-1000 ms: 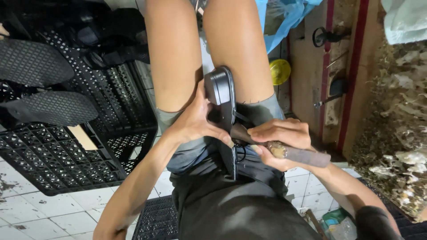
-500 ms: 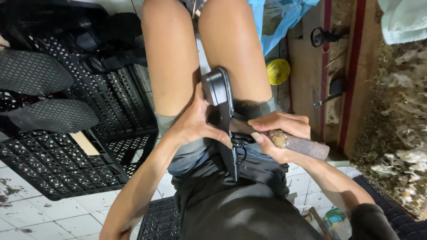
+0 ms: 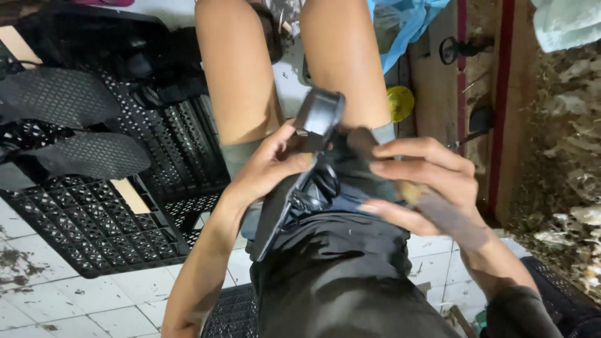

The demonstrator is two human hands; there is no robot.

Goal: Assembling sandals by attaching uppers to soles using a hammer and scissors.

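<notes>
Seated person working a black strap with a buckle in the lap, a knife in the other hand.

The left hand (image 3: 269, 166) is curled around the black buckle (image 3: 319, 116) and its strap (image 3: 282, 209), which runs down across the dark shorts (image 3: 338, 275) between the bare knees. The right hand (image 3: 426, 181) is closed around a brown-handled knife (image 3: 438, 209), fingers wrapped over it, just beside the strap. Black plastic crates (image 3: 94, 219) sit on the tiled floor (image 3: 37, 307) to the left, with two dark sandals (image 3: 75, 125) on top.
</notes>
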